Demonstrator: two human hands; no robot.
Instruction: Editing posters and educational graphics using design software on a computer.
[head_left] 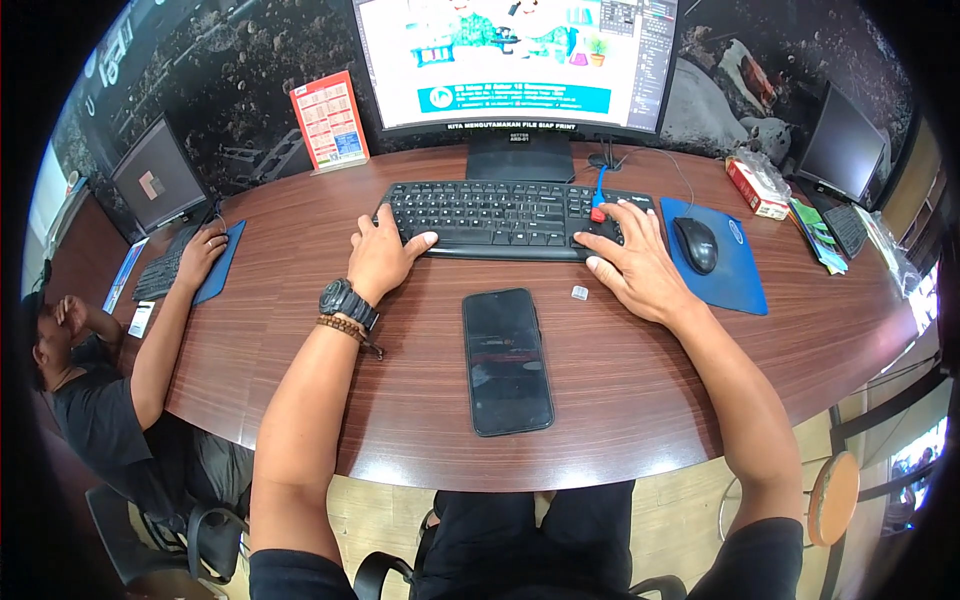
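Keyboard (pixel 480 215) looked light, stiff, best held by ends; left hand (pixel 380 258) lay unclenched there, right hand's (pixel 645 268) grip I could not tell.

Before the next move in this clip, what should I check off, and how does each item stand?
1. Left hand on the keyboard: ok, at its left end.
2. Right hand at the number-pad end: ok.
3. Firm hold on the blue-and-red item by the right fingers: cannot tell.
4. Desk clear in front of the keyboard: not ok, a phone and a small grey piece lie there.
5. Mouse on its blue pad: ok.
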